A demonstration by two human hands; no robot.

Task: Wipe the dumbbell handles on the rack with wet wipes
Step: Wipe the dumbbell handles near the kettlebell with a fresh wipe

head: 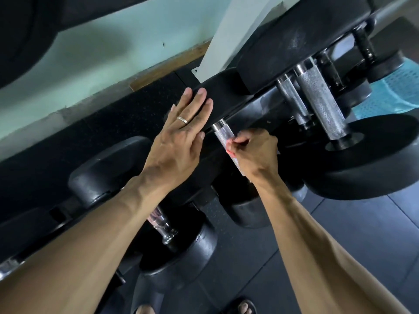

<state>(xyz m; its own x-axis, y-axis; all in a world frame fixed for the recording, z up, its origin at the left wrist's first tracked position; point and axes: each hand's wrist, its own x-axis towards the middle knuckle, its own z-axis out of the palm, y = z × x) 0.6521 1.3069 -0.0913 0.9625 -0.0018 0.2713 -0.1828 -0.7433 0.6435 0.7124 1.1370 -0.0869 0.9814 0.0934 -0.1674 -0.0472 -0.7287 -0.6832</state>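
My left hand (181,132) lies flat with straight fingers on the black head (224,91) of a dumbbell on the rack. That dumbbell's knurled chrome handle (223,133) runs down to the right of it. My right hand (254,150) is curled round this handle and presses a thin wet wipe (239,134) against it; only small white edges of the wipe show past the fingers. Two larger knurled handles (322,103) lie further right on the same shelf. A lower handle (162,225) shows under my left forearm.
Big black dumbbell heads (367,159) crowd the rack to the right and below (108,168). A white rack upright (229,35) rises by the pale green wall. A turquoise plastic basket (394,91) sits at the far right. Dark rubber floor tiles (283,268) and sandalled toes (244,307) are below.
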